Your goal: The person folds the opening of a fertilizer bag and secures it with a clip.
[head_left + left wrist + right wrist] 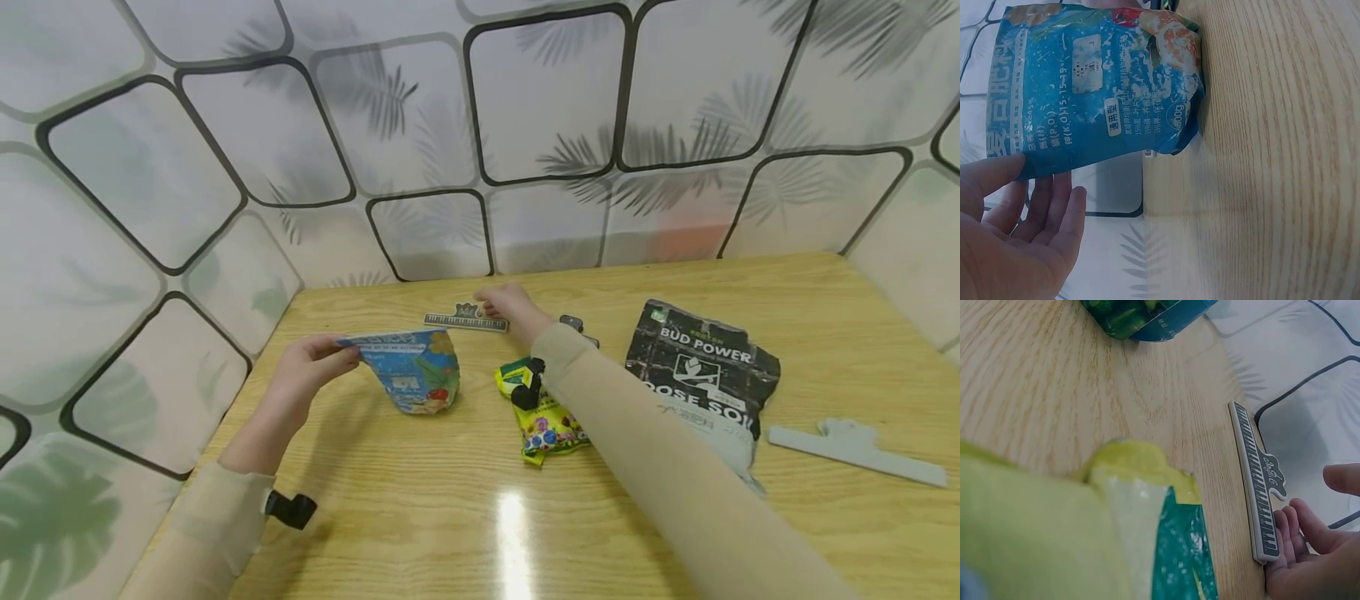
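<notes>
Left hand (309,367) pinches the blue bag (414,372) by its upper corner, at three o'clock in the head view; the right hand (517,307), nearer the keyboard-patterned clip (459,321), has it at nine o'clock, long axis nearly nine-to-three. Left wrist view: the bag extends toward one o'clock. Right wrist view: the clip runs eleven-to-five, relaxed fingers by its lower end, thumb apart.

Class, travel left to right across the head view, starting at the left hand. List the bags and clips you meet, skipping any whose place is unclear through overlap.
Left hand → blue bag → piano-key clip → yellow bag → black bag → pale grey clip.
</notes>
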Available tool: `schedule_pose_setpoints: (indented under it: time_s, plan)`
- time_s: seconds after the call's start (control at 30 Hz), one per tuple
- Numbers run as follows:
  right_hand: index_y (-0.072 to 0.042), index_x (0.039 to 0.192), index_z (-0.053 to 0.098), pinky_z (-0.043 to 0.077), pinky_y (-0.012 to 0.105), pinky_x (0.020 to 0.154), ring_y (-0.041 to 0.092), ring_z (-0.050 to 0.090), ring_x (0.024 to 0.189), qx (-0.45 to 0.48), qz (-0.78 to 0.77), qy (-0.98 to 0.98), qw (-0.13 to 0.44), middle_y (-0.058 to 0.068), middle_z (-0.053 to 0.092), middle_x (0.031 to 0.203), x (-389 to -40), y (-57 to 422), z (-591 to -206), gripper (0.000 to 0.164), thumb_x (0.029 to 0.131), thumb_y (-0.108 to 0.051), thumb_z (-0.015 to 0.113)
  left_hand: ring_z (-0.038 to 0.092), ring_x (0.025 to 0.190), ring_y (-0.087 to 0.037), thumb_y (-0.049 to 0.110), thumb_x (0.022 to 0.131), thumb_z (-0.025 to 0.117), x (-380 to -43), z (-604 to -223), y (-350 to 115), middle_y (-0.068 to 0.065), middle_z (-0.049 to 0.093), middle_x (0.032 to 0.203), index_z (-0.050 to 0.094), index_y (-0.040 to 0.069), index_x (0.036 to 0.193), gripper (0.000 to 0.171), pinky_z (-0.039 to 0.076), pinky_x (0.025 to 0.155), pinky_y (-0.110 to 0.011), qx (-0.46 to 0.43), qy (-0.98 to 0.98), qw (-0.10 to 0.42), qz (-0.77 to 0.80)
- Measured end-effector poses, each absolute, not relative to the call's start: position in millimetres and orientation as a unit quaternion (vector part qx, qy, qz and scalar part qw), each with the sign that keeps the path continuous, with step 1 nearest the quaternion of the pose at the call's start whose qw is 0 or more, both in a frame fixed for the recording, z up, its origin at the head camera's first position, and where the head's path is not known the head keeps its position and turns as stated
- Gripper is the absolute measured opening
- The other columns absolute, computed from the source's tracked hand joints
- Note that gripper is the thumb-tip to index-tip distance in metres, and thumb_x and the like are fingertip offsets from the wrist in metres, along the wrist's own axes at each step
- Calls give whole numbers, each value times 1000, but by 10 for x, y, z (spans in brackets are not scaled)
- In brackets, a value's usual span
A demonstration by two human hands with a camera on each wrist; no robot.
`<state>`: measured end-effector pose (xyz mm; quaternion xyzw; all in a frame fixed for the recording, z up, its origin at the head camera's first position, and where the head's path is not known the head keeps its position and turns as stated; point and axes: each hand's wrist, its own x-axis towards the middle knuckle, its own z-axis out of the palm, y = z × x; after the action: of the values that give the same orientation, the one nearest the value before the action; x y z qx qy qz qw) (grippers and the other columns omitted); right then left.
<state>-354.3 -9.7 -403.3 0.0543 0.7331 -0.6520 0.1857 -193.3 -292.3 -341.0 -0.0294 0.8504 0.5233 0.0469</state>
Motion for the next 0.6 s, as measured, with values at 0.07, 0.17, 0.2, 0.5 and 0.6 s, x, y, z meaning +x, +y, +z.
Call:
schedule_pose_setpoints:
  time_s: [0.07, 0.17, 0.2, 0.5, 0.6]
  plan:
    - [5, 145, 57, 51, 43, 119, 30, 62, 125, 52, -644, 740, 188, 23, 62, 144, -3563, -97, -4043, 46, 107, -20, 63, 69, 95, 7, 20, 109, 64, -1933, -3406, -2922, 19, 71, 97, 67, -4, 129, 32, 59, 108, -32, -30, 851, 47, 522]
    - [6, 145, 57, 52, 41, 118, 30, 63, 125, 47, -628, 753, 189, 22, 64, 142, -3579, -92, -4050, 47, 107, -19, 64, 69, 95, 7, 20, 109, 64, -1932, -3403, -2919, 19, 71, 97, 67, -4, 129, 32, 59, 108, -32, -30, 852, 47, 521]
    - [6, 145, 58, 53, 42, 117, 31, 64, 125, 44, -624, 757, 189, 22, 64, 142, -3580, -92, -4051, 46, 107, -19, 64, 69, 95, 7, 20, 109, 64, -1931, -3402, -2917, 19, 71, 97, 67, -5, 130, 32, 59, 108, -31, -29, 851, 47, 522]
    - [4, 148, 56, 49, 43, 121, 32, 60, 135, 23, -580, 789, 202, 20, 61, 148, -3550, -97, -4040, 49, 106, -19, 64, 69, 95, 7, 18, 109, 63, -1930, -3405, -2913, 18, 71, 97, 66, -6, 129, 31, 61, 101, -23, -26, 847, 47, 529]
    - [3, 148, 58, 47, 44, 123, 33, 58, 140, 17, -571, 796, 200, 19, 59, 152, -3546, -106, -4029, 48, 106, -19, 64, 70, 94, 7, 17, 109, 63, -1932, -3398, -2911, 19, 71, 95, 67, -5, 127, 29, 61, 101, -22, -27, 845, 47, 532]
